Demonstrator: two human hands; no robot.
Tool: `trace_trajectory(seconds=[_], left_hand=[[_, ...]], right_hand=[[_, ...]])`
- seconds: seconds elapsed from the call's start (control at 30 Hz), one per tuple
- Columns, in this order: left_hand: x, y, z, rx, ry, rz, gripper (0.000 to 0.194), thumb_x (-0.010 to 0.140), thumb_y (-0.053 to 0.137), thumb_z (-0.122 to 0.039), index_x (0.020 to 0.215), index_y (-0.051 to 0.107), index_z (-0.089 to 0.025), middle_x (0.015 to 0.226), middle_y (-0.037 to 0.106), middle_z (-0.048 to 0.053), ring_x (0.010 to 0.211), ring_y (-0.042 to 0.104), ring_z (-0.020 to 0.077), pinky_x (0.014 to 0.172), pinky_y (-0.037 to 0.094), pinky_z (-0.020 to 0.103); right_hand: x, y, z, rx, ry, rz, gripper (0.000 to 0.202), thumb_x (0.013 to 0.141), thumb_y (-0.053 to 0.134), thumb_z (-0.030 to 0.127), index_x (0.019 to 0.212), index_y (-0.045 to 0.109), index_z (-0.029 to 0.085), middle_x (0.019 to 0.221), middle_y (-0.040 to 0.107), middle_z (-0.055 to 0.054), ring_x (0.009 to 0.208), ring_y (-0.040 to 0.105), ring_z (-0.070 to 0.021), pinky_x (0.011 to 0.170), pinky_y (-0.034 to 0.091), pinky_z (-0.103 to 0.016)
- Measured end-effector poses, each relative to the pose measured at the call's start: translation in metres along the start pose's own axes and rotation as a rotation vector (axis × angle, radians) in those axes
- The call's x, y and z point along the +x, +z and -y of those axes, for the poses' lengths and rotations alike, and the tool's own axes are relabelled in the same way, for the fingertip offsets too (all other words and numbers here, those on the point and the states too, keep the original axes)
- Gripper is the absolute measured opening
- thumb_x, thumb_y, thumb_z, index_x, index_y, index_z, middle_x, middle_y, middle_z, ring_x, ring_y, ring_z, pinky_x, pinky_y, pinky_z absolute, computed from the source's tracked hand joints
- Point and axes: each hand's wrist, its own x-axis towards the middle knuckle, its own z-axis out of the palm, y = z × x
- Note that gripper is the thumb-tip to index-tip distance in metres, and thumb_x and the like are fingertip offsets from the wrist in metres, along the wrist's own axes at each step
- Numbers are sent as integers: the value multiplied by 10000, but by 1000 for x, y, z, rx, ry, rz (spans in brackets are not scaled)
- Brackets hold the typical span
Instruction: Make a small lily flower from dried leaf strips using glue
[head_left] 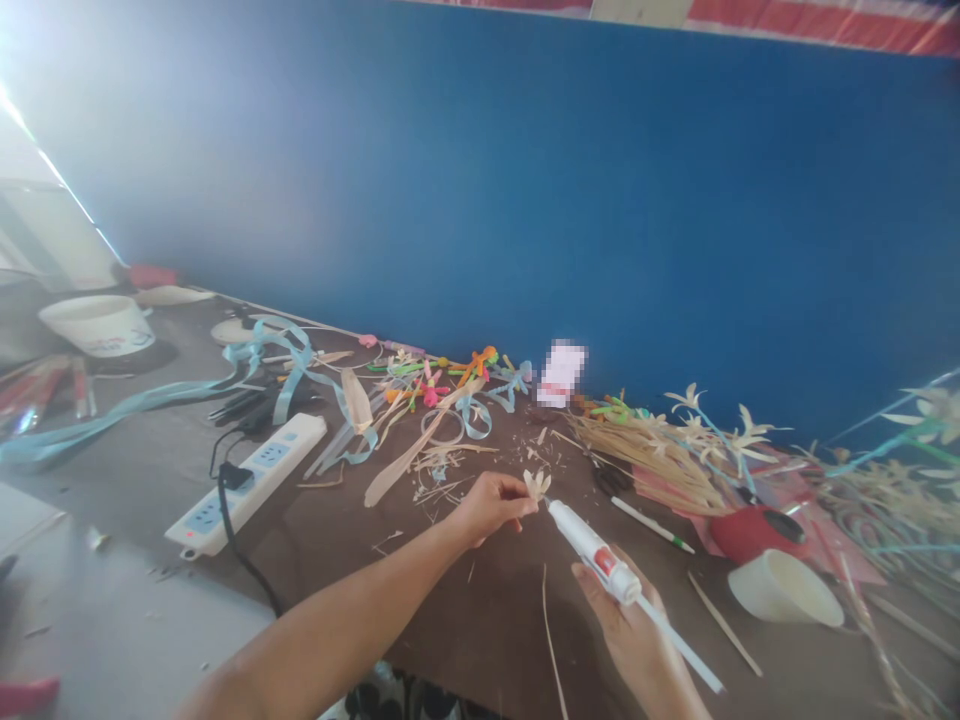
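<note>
1. White plastic forms the body of the glue gun (592, 550), which is gripped by the right hand (637, 620); the fingers are curled around it, and the trigger is hidden from view.
2. Just beyond the glue gun's nozzle, a small pale flower (537, 484) is pinched by the left hand (487, 510) – thumb and fingers are brought together on it. Whether the flower is touched by the nozzle cannot be told.
3. Behind the glue gun, a translucent glue stick (681, 645) is seen projecting from the rear end.
4. Left of the glue gun, a power strip (259, 490) is laid on the brown tabletop (480, 640), with a black plug (238, 477) seated in it.
5. Farther left, beyond that strip, a white bowl (97, 335) is placed, and light blue ribbon (286, 395) is strewn in loops.
6. Right of the glue gun, a white pen (652, 525) is laid slantwise; farther right, a tilted cream cup (784, 588) is set near a red rounded object (754, 532).
7. Beyond the glue gun and to its right, a bundle of straw-coloured strips (652, 455) is spread – pale blossoms (750, 435) are gathered by its far end.
</note>
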Motion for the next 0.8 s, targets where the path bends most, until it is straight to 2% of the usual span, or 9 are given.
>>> trace_trajectory(seconds=[0.23,0.4,0.8], left_hand=[[0,0,2,19,-6,-1,239,601,635,-333,654,639,-100,551,552,-4,414,448,61,418,375,196],[0,-1,3,8,3,14,234,602,638,-321,668,635,-96,562,552,-1,410,451,62,410,369,192],[0,-1,2,16,6,15,239,613,630,-323,670,637,-90,570,561,9,414,452,62,412,372,190]], right_hand=[[-3,3,2,-6,-51,-114,331,703,520,485,720,583,160,610,616,-48,528,561,-171,466,413,-237],[-2,0,3,-49,-70,-61,335,721,499,482,723,586,159,617,621,-49,537,565,-169,483,415,-235],[-1,-4,6,-141,-94,-26,311,743,485,460,783,574,165,656,630,-38,561,576,-161,491,418,-227]])
